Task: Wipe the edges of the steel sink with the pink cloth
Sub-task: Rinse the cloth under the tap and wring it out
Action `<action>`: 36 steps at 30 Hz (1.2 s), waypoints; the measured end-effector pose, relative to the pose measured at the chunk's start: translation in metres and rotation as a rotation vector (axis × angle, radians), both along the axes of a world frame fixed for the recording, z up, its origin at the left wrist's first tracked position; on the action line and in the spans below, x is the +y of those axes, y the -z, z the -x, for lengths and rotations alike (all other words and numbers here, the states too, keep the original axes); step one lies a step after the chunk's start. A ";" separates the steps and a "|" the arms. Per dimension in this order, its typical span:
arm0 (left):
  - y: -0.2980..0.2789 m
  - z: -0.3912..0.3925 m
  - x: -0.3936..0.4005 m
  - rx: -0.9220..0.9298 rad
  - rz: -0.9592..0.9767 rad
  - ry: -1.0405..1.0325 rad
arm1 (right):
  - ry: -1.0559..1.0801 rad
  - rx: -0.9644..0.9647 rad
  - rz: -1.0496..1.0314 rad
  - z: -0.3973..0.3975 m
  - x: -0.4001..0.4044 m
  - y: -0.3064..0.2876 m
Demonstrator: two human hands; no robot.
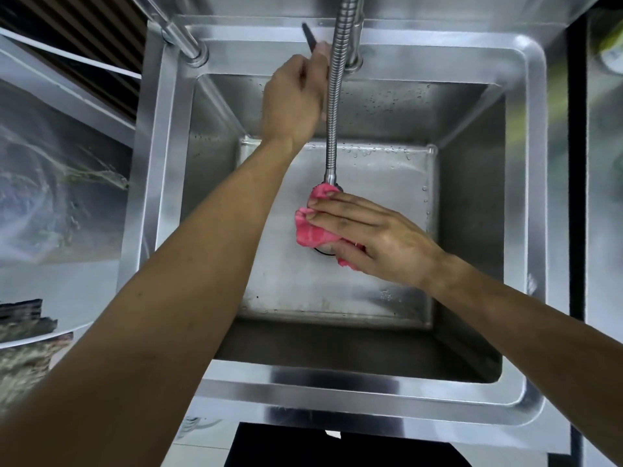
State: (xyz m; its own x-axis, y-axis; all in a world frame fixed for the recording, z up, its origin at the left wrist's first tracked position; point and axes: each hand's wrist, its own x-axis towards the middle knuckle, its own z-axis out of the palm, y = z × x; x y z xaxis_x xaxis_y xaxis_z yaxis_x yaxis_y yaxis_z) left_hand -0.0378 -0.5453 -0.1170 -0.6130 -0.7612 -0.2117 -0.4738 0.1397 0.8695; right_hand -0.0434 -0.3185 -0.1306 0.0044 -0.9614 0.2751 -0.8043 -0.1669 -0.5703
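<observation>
The steel sink [354, 392] fills the middle of the view, its basin deep and square with a flat rim all round. A flexible steel faucet hose [335, 106] hangs from the back rim down into the basin. My left hand [293, 96] reaches to the back and grips the dark faucet handle [309, 34] beside the hose. The pink cloth [312, 232] is bunched under the hose's nozzle, over the drain. My right hand [367, 230] holds the cloth there, fingers laid over it and thumb tucked beneath.
Water drops dot the basin's back wall and floor. A steel pipe [183, 42] stands at the back left corner of the rim. A plastic-covered surface [60, 183] lies to the left. Another steel surface [603, 197] adjoins on the right.
</observation>
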 end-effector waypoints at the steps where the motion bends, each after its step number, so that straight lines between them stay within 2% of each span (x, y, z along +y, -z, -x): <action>1: -0.005 0.002 -0.001 -0.005 -0.130 -0.021 | 0.006 -0.022 -0.012 0.000 0.000 0.000; 4: -0.023 0.000 -0.015 -0.137 -0.344 -0.011 | 0.071 -0.142 -0.060 -0.004 0.001 -0.004; 8: -0.038 -0.021 -0.011 -0.229 -0.201 0.057 | 0.145 -0.253 -0.102 -0.008 -0.001 -0.011; 10: -0.032 -0.046 0.001 -0.198 -0.142 0.056 | 0.155 -0.274 -0.105 -0.009 -0.001 -0.012; 12: -0.019 -0.080 0.021 -0.125 -0.197 0.059 | 0.162 -0.282 -0.104 -0.010 0.000 -0.013; 14: -0.004 -0.115 0.043 -0.098 -0.302 0.093 | 0.169 -0.294 -0.117 -0.013 0.003 -0.013; 17: 0.019 -0.154 0.072 -0.062 -0.598 0.087 | 0.169 -0.387 -0.169 -0.022 0.009 -0.009; 21: 0.037 -0.176 0.092 0.105 -0.968 0.085 | 0.279 -0.695 -0.379 -0.042 0.018 -0.006; 24: 0.035 -0.183 0.099 0.133 -1.112 0.193 | 0.417 -0.956 -0.498 -0.056 0.021 0.000; 28: 0.033 -0.184 0.097 -0.165 -0.921 0.361 | 0.715 -1.140 -0.577 -0.058 0.023 0.020; 30: 0.039 -0.182 0.097 -0.265 -0.828 0.321 | 0.831 -1.355 -0.564 -0.053 0.028 0.028; 32: 0.050 -0.181 0.098 -0.309 -0.779 0.185 | 0.801 -1.565 -0.582 -0.048 0.035 0.033; 34: 0.062 -0.178 0.101 -0.289 -0.775 0.071 | 0.735 -1.512 -0.599 -0.050 0.040 0.040; 36: 0.072 -0.172 0.103 -0.239 -0.793 -0.027 | 0.796 -1.320 -0.607 -0.053 0.039 0.055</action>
State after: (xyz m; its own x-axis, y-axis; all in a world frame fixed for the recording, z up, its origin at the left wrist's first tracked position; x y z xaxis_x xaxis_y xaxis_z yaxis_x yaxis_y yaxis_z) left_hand 0.1342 -0.4425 -0.1893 -0.4673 -0.3448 -0.8141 -0.6527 -0.4865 0.5807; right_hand 0.0094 -0.2790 -0.1853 -0.4260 -0.5698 -0.7027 0.4863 0.5108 -0.7089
